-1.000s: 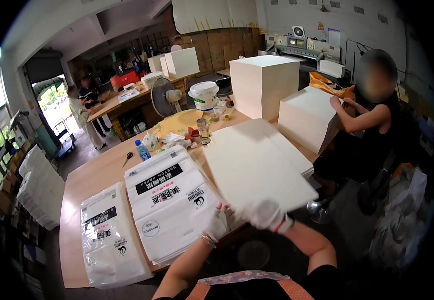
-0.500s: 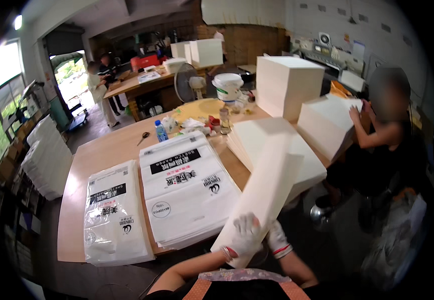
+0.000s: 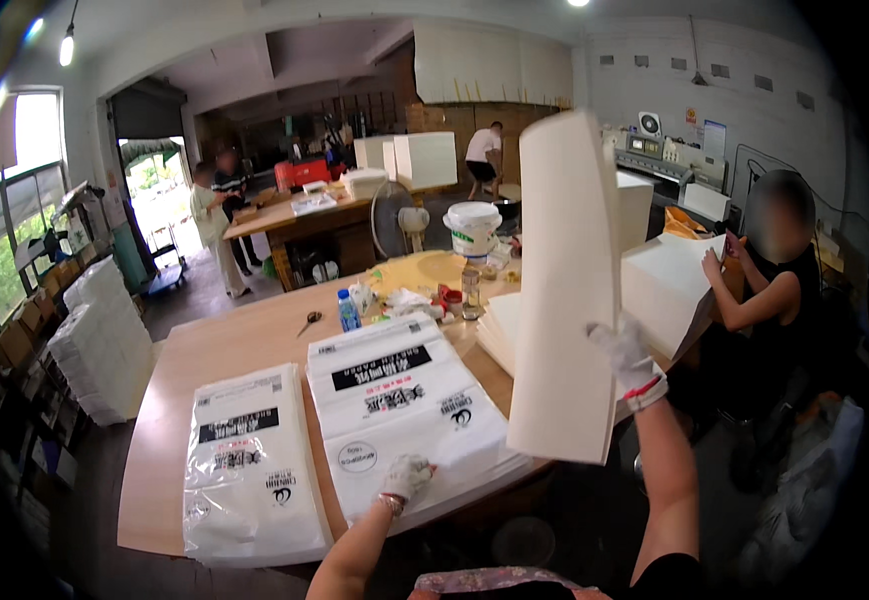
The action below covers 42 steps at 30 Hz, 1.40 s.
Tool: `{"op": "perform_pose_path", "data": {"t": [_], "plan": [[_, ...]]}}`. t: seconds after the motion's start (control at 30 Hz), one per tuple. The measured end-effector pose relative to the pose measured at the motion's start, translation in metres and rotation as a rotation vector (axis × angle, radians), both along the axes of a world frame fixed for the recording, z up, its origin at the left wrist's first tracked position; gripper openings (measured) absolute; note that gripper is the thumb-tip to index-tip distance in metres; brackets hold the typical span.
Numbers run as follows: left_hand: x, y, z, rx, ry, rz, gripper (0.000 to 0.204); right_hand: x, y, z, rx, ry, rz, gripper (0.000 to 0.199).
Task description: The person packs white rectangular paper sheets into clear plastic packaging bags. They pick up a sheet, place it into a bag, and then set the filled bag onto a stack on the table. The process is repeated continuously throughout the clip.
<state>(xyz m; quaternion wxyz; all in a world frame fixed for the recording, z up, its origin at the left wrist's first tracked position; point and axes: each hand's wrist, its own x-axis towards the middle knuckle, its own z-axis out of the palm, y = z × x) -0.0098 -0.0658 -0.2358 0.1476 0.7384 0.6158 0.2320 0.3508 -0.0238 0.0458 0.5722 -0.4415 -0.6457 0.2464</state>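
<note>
My right hand (image 3: pixel 631 358), in a white glove with a red-edged cuff, grips the right edge of a thick curved sheaf of white paper (image 3: pixel 567 290). The sheaf stands nearly upright in the air, bowed lengthwise; some of the fingers are hidden behind it. My gloved left hand (image 3: pixel 408 477) lies at the near end of a stack of printed white plastic bags (image 3: pixel 410 400). Its fingers are curled against the top bag, with the tips partly hidden. Left of it lies a second stack of printed plastic bags (image 3: pixel 247 470).
More white paper (image 3: pixel 498 330) lies behind the raised sheaf. Scissors (image 3: pixel 310 322), a blue-labelled bottle (image 3: pixel 348 310), a glass jar (image 3: pixel 471 293) and a white bucket (image 3: pixel 473 228) stand farther back on the table (image 3: pixel 175 350). At right, a co-worker (image 3: pixel 770 270) handles a paper stack (image 3: pixel 665 290).
The paper sheaf has risen from a slant to nearly upright, now in my right hand alone. My left hand has left it and moved left onto the bags. The view has tilted up.
</note>
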Motion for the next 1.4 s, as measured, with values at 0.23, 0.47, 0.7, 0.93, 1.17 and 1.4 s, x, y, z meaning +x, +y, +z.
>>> {"op": "perform_pose_path", "data": {"t": [0.23,0.47,0.7,0.93,1.17,1.4], "plan": [[0.005,0.025,0.031,-0.261,-0.098,-0.152,0.025,0.007,-0.116,-0.035,0.191,-0.403,0.006,0.011],[-0.044,0.131,-0.041,0.029,0.399,-0.464,0.023,-0.027,-0.177,-0.108,0.076,-0.998,0.121,0.025],[-0.015,0.139,0.178,-0.248,-0.957,-0.233,0.019,-0.017,-0.182,-0.159,-0.483,-1.005,0.309,0.033],[-0.004,0.146,0.168,-0.321,-0.779,-0.211,0.008,0.005,-0.201,-0.13,-0.181,-1.171,0.225,0.026],[0.007,0.148,0.185,-0.145,-0.775,-0.152,0.007,-0.032,-0.105,-0.137,-0.003,-1.2,0.116,0.018],[0.104,0.061,0.157,0.293,-0.049,-0.359,0.032,-0.083,0.024,-0.149,-0.252,-0.9,0.089,0.04]]}}
